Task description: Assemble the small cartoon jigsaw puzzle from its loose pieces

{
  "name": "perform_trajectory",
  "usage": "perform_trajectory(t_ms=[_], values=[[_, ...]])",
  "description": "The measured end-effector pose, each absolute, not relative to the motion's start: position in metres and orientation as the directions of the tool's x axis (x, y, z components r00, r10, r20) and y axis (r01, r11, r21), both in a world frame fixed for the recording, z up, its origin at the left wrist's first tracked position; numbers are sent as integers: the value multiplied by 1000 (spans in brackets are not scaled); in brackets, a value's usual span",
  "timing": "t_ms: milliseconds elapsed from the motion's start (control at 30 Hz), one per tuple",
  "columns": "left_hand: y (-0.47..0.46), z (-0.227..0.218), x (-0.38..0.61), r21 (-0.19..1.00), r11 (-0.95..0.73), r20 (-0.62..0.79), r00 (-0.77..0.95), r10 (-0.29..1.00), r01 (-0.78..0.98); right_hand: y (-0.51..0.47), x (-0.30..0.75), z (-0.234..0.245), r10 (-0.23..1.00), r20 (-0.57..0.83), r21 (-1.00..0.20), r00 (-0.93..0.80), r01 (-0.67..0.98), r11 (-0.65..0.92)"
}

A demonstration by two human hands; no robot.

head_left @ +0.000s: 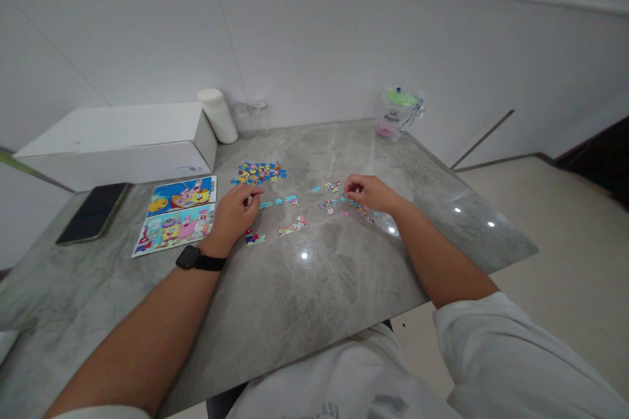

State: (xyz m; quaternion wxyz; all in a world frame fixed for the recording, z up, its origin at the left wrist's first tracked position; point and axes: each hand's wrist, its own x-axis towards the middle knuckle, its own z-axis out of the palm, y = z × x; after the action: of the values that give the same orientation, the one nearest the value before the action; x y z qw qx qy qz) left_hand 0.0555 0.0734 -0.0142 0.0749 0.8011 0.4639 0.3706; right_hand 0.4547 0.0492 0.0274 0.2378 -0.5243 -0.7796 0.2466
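Note:
My left hand (238,211), wearing a dark watch (189,257), rests at the left end of a row of light-blue jigsaw pieces (278,201). Its fingers are loosely bent and a little apart, with nothing visible in them. Over a scatter of loose jigsaw pieces (328,204), my right hand (364,192) has thumb and fingertips pinched together; whatever they hold is hidden. A joined section (293,225) lies between the hands, nearer to me. Another small section with red and blue (254,236) sits just below my left hand. Behind them is a heap of mixed pieces (259,172).
Left of my left hand lies a printed picture sheet (179,213), then a dark phone (93,213). A white box (118,150), a white bottle (219,116) and clear glasses (251,119) stand along the wall. A plastic-wrapped cup (398,114) stands at the far right corner.

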Motion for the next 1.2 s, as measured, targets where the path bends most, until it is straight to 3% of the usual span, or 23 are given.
perform_trajectory(t_ms=[267,467,900,1200], values=[[71,-12,59,483,-589,548,301,780,648,77,382,67,850,239,-682,-470,542,491],[65,-4,56,616,-612,537,304,787,496,96,315,86,784,296,-685,-546,450,573],[63,-1,66,648,-601,506,325,799,468,110,282,31,763,160,-854,-627,300,425],[67,-4,62,765,-454,445,134,885,457,112,273,14,853,233,-901,-468,227,370]])
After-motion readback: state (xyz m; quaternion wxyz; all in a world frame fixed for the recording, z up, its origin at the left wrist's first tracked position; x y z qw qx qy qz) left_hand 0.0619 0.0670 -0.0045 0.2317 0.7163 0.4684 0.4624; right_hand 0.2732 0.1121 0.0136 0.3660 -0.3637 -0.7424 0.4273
